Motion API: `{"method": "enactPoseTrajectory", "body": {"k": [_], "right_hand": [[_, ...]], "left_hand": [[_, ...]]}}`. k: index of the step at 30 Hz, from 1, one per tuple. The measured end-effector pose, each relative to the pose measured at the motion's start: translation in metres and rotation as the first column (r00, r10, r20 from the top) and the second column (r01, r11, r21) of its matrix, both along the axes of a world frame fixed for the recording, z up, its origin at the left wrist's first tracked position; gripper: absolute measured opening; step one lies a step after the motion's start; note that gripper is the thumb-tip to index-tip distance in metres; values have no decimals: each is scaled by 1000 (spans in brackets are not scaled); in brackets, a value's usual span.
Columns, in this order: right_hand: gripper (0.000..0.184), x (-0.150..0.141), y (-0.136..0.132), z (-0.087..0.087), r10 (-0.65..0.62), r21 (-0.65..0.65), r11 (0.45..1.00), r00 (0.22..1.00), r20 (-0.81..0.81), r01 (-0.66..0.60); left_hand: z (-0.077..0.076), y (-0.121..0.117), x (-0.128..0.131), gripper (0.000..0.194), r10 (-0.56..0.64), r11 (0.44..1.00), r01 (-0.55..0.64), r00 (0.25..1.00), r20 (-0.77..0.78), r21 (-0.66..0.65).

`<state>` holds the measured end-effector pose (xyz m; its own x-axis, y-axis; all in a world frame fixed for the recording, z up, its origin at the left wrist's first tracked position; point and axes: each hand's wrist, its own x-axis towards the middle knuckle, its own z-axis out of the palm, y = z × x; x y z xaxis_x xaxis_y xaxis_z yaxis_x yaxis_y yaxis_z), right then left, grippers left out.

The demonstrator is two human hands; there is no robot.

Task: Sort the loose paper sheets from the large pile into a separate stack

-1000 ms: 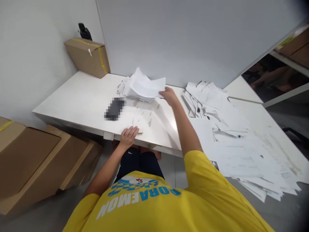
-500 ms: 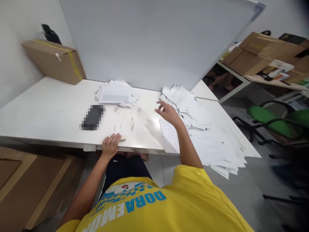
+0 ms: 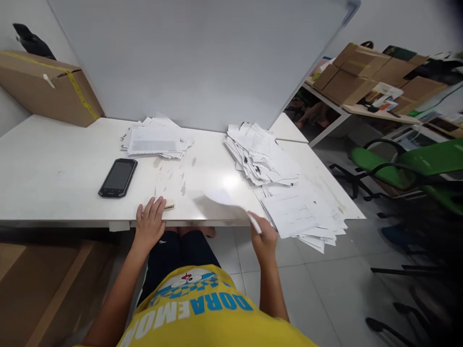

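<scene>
In the head view, my right hand [image 3: 265, 237] is closed on the near edge of a white sheet of paper [image 3: 226, 200], in front of the table's near edge. The sheet bends up over the tabletop, blurred by motion. My left hand [image 3: 150, 221] lies at the table's front edge, fingers extended and slightly apart, over a small flat beige piece [image 3: 169, 205] whose right end shows. Its kind is unclear. Right of the held sheet is a spread of loose papers [image 3: 292, 212], partly overhanging the edge. Behind it sits a thicker messy paper pile [image 3: 264, 152].
Another paper stack [image 3: 154, 140] lies at the table's back left, with a black phone [image 3: 118, 177] in front of it. A taped cardboard box [image 3: 54, 91] stands at the left end. A whiteboard-like panel [image 3: 188, 62] rises behind. Green chairs [image 3: 383, 166] are at right.
My right hand came back from the paper pile toward me and now grips a sheet. My left hand stays at the table edge. The view has shifted, and the phone shows clearly now.
</scene>
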<state>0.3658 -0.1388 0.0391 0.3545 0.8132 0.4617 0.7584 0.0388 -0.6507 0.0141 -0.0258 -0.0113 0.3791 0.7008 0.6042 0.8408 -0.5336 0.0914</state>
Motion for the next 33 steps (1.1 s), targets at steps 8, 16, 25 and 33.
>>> {"method": "enactPoseTrajectory", "body": {"k": [8,16,25,33], "right_hand": [[50,-17,75,25,-85,-438,851,747,-659,-289],[45,-17,60,2,-93,-527,774,760,-643,-351],[46,-25,68,8,-29,-547,741,795,-606,-390],[48,-27,72,11,-23,-547,738,795,-606,-395]], "left_hand": [[9,-21,7,67,49,986,-58,997,-60,-158],[-3,-18,7,65,36,989,-39,999,-22,-140],[-21,-9,13,50,108,988,-100,992,62,-116],[-40,2,8,42,74,997,-75,993,94,6]]}}
